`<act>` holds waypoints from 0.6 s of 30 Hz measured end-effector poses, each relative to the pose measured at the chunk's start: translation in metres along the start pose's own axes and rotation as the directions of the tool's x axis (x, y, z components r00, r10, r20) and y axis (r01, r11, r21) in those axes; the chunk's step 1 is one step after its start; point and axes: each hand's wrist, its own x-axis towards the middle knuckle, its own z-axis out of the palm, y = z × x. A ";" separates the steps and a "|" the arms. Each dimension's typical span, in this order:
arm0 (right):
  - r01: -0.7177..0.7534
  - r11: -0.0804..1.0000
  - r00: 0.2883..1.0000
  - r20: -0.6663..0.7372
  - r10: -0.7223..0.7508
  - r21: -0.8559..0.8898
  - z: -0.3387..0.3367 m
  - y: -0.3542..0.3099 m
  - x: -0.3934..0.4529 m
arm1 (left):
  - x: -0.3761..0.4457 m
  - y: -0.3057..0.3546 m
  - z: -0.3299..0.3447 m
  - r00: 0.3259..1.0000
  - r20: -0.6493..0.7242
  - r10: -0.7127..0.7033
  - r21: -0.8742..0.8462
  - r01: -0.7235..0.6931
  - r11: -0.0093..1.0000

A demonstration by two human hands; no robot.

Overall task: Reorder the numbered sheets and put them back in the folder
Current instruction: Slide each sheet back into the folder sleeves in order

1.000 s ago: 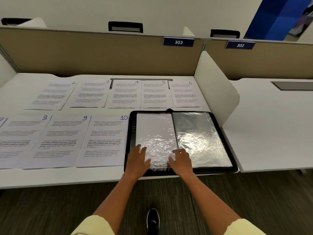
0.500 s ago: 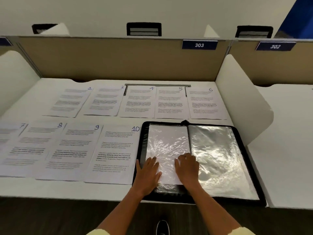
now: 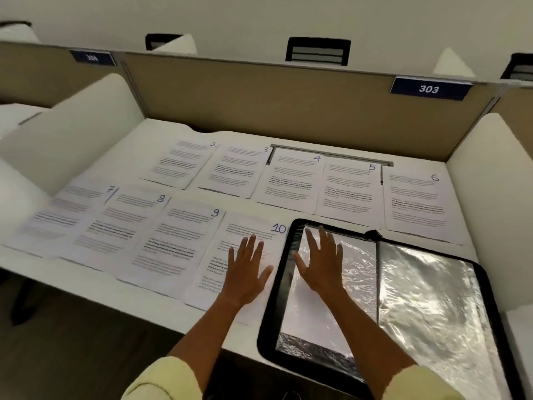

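An open black folder (image 3: 269, 327) with shiny plastic sleeves lies at the desk's front right; its left sleeve holds a white sheet. My right hand (image 3: 320, 264) is spread flat over that left sleeve. My left hand (image 3: 246, 269) lies flat with straight fingers on sheet 10 (image 3: 219, 290), just left of the folder. Sheets 7 (image 3: 66, 209), 8 (image 3: 121, 226) and 9 (image 3: 176, 243) lie in the front row. Sheets 2 (image 3: 181, 163), 3 (image 3: 236, 171), 4 (image 3: 291, 180), 5 (image 3: 349, 192) and 6 (image 3: 415, 206) form the back row.
A tan partition (image 3: 259, 93) with a blue 303 label (image 3: 429, 88) closes the back of the white desk (image 3: 138, 284). White curved dividers stand at the left (image 3: 72, 128) and right (image 3: 490, 157) sides. The folder's front corner overhangs the desk edge.
My left hand left the folder's left sleeve and moved left onto sheet 10. My right hand slid up and left on the sleeve. The camera swung left and closer.
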 end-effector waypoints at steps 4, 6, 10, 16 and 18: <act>0.059 0.998 0.995 0.082 -0.057 -0.025 0.010 -0.040 0.030 | 0.021 -0.050 -0.013 0.995 -0.025 -0.099 0.037 0.100 0.994; 0.089 0.995 0.993 0.084 -0.086 -0.035 0.016 -0.062 0.046 | 0.032 -0.077 -0.021 0.992 -0.047 -0.116 0.036 0.118 0.992; 0.128 0.990 0.990 0.072 -0.123 -0.062 0.036 -0.106 0.082 | 0.062 -0.134 -0.037 0.987 -0.059 -0.148 0.015 0.149 0.989; 0.084 0.993 0.995 0.064 -0.079 -0.085 0.078 -0.176 0.140 | 0.115 -0.228 -0.053 0.984 -0.088 -0.153 -0.026 0.152 0.988; 0.086 0.991 0.995 0.062 -0.080 -0.102 0.097 -0.200 0.157 | 0.132 -0.263 -0.060 0.983 -0.106 -0.149 -0.027 0.146 0.989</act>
